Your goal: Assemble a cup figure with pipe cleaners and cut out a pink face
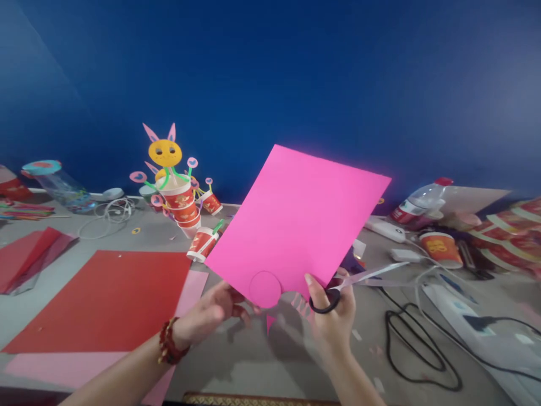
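Head view: the right hand [338, 310] is clamping the pink sheet [300, 220] near its lower corner while also holding scissors [363, 276], blades apart; the left hand [217, 311] is half-curling at the lower-left edge — its grip cannot be told. Bearing an outlined circle [265, 289] beside a cut notch, the sheet is slanting above the table [236, 372]; both forearms are reaching forward.
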A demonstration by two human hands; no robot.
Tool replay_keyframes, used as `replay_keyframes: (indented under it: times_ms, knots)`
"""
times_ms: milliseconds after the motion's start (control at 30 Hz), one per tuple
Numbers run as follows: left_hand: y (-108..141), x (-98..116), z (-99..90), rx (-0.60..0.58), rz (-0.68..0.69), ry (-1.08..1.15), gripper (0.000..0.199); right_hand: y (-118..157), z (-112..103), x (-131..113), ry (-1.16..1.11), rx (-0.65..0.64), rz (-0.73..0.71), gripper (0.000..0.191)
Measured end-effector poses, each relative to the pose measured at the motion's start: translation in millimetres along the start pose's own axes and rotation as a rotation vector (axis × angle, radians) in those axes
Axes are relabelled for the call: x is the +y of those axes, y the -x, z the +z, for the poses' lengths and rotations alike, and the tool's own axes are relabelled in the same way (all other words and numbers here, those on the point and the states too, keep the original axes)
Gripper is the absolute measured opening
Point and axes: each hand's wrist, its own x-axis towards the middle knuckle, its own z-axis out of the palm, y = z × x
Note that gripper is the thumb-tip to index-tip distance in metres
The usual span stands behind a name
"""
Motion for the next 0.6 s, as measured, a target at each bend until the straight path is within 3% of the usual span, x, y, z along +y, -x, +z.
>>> replay_keyframes:
  times_ms: [100, 200, 267, 367, 500, 600]
  knots:
    - [-2, -6, 13.6, 0.142, -0.072, -0.111, 0.038, 8, 12, 7, 0.057, -0.016, -0.03, 0.027]
    - [2, -9, 14.4, 0.327, -0.112, -0.131, 0.034, 11, 12, 19, 0.046, -0.132, 0.041, 0.027]
    - [10, -10, 10.0, 0.379, -0.108, -0.148, 0.032, 11, 6, 27, 0.068, -0.254, 0.131, 0.032]
    - [25, -13, 2.8, 0.454, -0.099, -0.23, 0.032, 12, -13, 38, 0.199, -0.375, 0.2, 0.042]
    - [41, -20, -0.9, 0.546, -0.088, -0.446, 0.033, 22, -51, 40, 0.348, -0.444, 0.179, 0.045]
    - [45, -26, 0.3, 0.579, -0.092, -0.588, 0.036, 34, -70, 28, 0.373, -0.643, 0.236, 0.041]
